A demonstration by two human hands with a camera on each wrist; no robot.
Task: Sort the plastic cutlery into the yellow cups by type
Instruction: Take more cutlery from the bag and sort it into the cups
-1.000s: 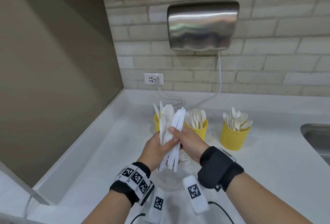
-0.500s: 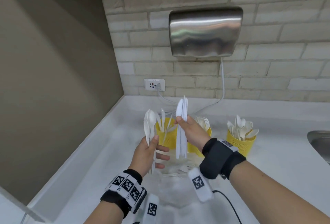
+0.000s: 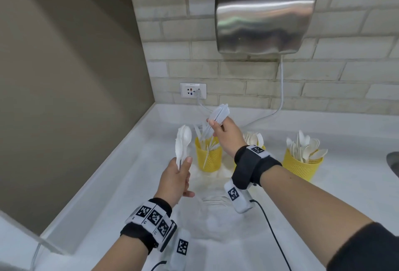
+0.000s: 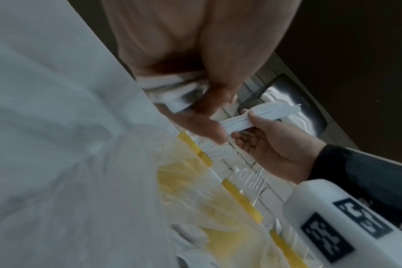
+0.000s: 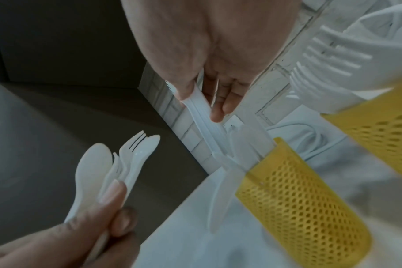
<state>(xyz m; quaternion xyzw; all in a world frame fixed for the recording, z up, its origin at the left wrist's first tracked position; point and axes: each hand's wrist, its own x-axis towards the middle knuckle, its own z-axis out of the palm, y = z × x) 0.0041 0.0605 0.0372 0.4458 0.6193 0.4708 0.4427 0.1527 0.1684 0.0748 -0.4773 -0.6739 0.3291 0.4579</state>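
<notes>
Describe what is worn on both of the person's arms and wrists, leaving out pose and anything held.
The left wrist carries a black band ringed with white blocks bearing black square codes, and a white coded module beneath. The right wrist has a wide black strap with one coded tag on top, a white coded module below, and a black cable trailing from it. A dark sleeve covers the upper right arm.
</notes>
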